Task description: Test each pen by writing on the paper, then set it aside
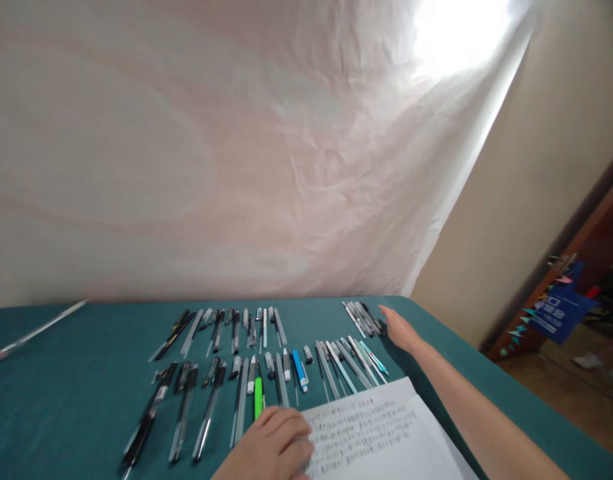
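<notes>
The person's left hand is nearest, its fingers curled at the left edge of handwritten paper; whether it grips the paper cannot be told. The paper lies on the green desk, lines of dark writing across its upper part. Beyond and to the left, a nearer row of pens spreads out, mostly clear and black, with a bright green pen just past the left hand and a blue pen farther right. A group of pale pens slants just beyond the paper. Behind, a farther row of pens stretches left of centre. The right hand reaches out beside a small far cluster of pens, fingers close together; whether they hold anything cannot be told. A pale, creased cloth hangs behind the desk.
</notes>
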`<state>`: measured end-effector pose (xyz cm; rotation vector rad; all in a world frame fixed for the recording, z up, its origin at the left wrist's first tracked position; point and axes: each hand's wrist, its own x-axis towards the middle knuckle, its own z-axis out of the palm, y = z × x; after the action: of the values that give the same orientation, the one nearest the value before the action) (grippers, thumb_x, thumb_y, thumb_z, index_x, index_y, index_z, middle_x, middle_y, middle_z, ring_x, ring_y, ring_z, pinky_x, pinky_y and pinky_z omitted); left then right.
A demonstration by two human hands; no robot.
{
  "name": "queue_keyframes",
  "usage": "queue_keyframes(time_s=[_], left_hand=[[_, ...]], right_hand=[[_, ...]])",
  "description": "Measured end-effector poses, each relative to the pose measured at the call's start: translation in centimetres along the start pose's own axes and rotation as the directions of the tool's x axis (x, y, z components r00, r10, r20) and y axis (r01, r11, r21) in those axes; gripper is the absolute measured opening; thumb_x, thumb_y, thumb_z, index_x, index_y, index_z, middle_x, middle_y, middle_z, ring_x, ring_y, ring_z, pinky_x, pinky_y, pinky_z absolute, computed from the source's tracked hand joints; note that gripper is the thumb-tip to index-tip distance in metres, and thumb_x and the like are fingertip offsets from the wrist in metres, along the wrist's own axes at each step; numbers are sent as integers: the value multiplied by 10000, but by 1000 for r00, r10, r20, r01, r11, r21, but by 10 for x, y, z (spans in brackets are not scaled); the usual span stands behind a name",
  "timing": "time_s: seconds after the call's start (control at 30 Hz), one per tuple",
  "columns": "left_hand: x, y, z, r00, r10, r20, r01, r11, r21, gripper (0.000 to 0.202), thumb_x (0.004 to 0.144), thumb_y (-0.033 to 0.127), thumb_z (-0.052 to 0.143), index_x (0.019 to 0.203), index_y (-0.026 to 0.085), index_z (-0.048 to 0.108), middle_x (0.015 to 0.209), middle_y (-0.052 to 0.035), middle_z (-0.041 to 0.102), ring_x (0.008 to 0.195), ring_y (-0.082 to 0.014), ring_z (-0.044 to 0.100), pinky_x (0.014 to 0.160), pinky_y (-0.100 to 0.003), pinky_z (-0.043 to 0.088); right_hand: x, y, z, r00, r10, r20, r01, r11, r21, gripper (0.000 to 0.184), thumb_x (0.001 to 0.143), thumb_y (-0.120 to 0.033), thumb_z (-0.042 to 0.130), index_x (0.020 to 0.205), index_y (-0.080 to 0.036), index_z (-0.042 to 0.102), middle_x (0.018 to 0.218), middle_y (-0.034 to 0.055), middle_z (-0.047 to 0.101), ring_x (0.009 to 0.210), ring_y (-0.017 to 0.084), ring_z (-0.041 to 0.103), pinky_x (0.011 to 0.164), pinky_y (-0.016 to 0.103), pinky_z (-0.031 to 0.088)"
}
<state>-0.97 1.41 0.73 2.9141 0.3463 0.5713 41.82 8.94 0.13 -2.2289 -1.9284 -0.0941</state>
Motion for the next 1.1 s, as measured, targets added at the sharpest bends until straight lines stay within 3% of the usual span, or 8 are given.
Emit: queue_keyframes(time_s=[0.13,0.3,0.4,0.63,0.87,1.1], left_hand=[[1,3,-8,999,-21,-27,21,999,-28,242,837,251,496,1077,241,527,1099,-29,594,1045,-204,496,939,-319,337],[3,11,-17,998,-58,-20,57,998,-39,226,841,233,485,1063,238,522,1094,-24,591,1040,-194,497,941,-313,338],[3,11,-16,998,-56,-15,55,998,-32,223,837,231,486,1057,236,522,1086,-27,591,1044,-196,492,935,-314,343],[2,10,-14,998,-67,6,67,997,-41,241,830,208,487,1068,232,513,1100,-32,583,1058,-203,479,948,-330,323],[4,15,-22,995,-96,2,96,995,-34,203,838,227,493,1038,232,527,1082,-17,594,1033,-196,507,941,-323,333],[4,13,-19,997,-75,12,75,996,-42,221,852,243,461,1064,233,522,1099,-37,587,1043,-199,491,955,-329,334]], right_hand=[[-10,0,3,996,23,-91,-16,997,82,428,826,-114,398,1250,-164,425,1178,121,558,1040,198,551,889,336,412],[-15,8,1,988,95,-118,-76,985,157,311,842,-210,489,1143,-137,515,1163,138,559,1016,209,558,896,347,410],[-14,11,-3,985,141,-103,-120,974,191,256,863,-268,510,1080,-138,546,1087,92,588,942,189,577,849,387,436],[-27,-19,-11,993,120,-20,-110,956,273,187,791,-277,500,811,-138,623,762,59,657,739,178,603,671,270,428],[-61,-52,-13,986,9,165,-71,926,372,287,685,-277,575,939,-144,562,745,6,641,593,121,564,520,208,394],[-71,-52,-10,977,45,209,-111,942,316,332,608,-152,569,938,-152,532,683,-14,592,572,118,525,502,200,343]])
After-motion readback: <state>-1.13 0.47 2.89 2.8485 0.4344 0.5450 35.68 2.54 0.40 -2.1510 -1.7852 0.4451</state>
